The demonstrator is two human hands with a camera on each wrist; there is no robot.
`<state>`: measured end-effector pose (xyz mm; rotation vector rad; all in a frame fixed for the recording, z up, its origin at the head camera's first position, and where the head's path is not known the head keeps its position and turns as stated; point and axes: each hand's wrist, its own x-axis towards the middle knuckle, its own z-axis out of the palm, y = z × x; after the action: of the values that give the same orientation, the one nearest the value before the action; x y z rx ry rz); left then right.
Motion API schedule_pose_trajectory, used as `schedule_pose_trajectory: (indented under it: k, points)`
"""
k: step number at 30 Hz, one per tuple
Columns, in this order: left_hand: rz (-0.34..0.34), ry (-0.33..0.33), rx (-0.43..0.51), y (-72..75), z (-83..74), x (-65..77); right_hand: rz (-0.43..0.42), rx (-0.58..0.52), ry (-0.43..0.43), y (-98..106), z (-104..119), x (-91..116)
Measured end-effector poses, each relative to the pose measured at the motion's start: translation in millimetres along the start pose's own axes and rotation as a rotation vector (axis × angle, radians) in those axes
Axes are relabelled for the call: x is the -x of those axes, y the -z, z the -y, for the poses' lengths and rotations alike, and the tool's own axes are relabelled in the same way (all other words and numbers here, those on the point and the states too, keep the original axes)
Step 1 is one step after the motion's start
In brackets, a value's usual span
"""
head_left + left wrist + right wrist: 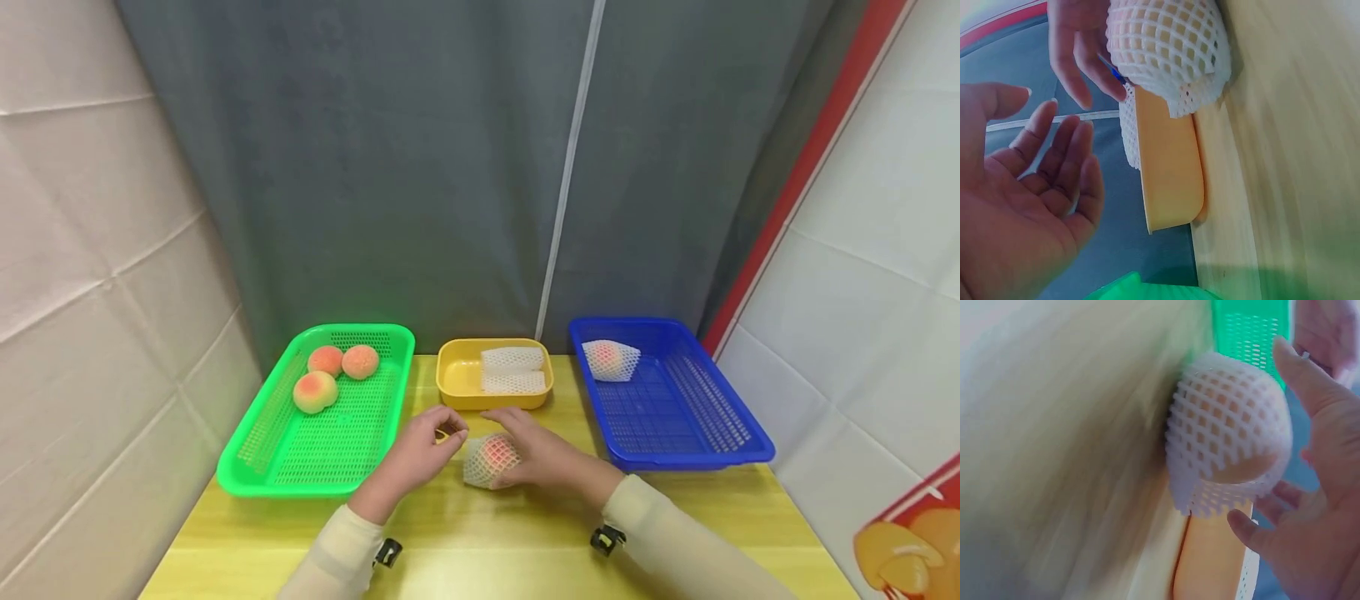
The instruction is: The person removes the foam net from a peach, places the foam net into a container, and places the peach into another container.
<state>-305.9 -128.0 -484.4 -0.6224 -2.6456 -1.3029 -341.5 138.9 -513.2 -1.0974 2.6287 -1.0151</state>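
Note:
A peach in a white foam net sleeve (495,460) lies on the table between the two hands. My right hand (542,450) is at its right side, thumb near and fingers spread over the far side. In the right wrist view, these fingers (1311,384) are loosely bent beside the netted peach (1229,425), not closed tightly round it. Left of the fruit, my left hand (420,450) hovers with nothing in its grasp. The left wrist view shows its fingers (1063,150) relaxed and slightly cupped, apart from the net sleeve (1169,50).
A green basket (405,400) at left contains several bare peaches (315,392). Behind the hands stands a yellow box (459,402) with white foam sleeves (513,371). The blue basket (697,460) at right contains another netted peach (609,360). A grey curtain (375,167) hangs behind.

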Motion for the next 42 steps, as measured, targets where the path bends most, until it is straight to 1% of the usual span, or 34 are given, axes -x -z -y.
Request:
schedule_pose_trajectory:
  k: [2,6,9,12,15,19,24,27,30,33,36,39,42]
  points:
    - [-0.010,0.033,0.023,-0.5,0.4,0.4,-0.043,-0.060,-0.025,2.6,-1.2,4.5]
    - [-0.028,0.099,0.056,-1.6,1.1,1.9,-0.072,-0.138,-0.087,2.8,-6.0,13.5]
    - [-0.035,0.131,0.045,-2.5,2.4,2.6,-0.081,-0.189,-0.124,-0.7,-9.5,17.3]
    - [-0.034,0.155,0.025,-3.4,3.6,3.4,-0.087,-0.243,-0.129,-4.9,-10.6,16.9]
    - [-0.020,0.186,0.009,-5.3,5.5,4.5,-0.083,-0.268,-0.117,-10.4,-11.2,14.0]
    - [0.001,0.210,0.009,-7.5,7.6,6.2,-0.063,-0.239,-0.121,-18.1,-13.0,10.4]
    - [0.004,0.218,0.025,-8.8,8.9,7.0,-0.056,-0.192,-0.124,-24.4,-13.9,9.3]
    - [-0.003,0.214,0.030,-9.9,10.0,7.3,-0.068,-0.182,-0.129,-26.6,-14.5,8.8]
    - [-0.015,0.195,0.038,-11.1,10.1,7.4,-0.089,-0.178,-0.138,-27.9,-15.1,9.0]
    - [-0.037,0.168,0.068,-11.6,9.0,6.8,-0.128,-0.178,-0.137,-26.1,-14.2,10.3]
    - [-0.088,0.153,0.115,-9.7,7.8,6.2,-0.163,-0.193,-0.121,-17.2,-9.1,11.3]
    - [-0.150,0.153,0.155,-5.8,6.0,6.5,-0.188,-0.195,-0.063,-1.1,0.7,12.1]
    - [-0.169,0.130,0.180,-1.9,4.3,7.4,-0.192,-0.158,0.005,18.5,13.4,13.9]
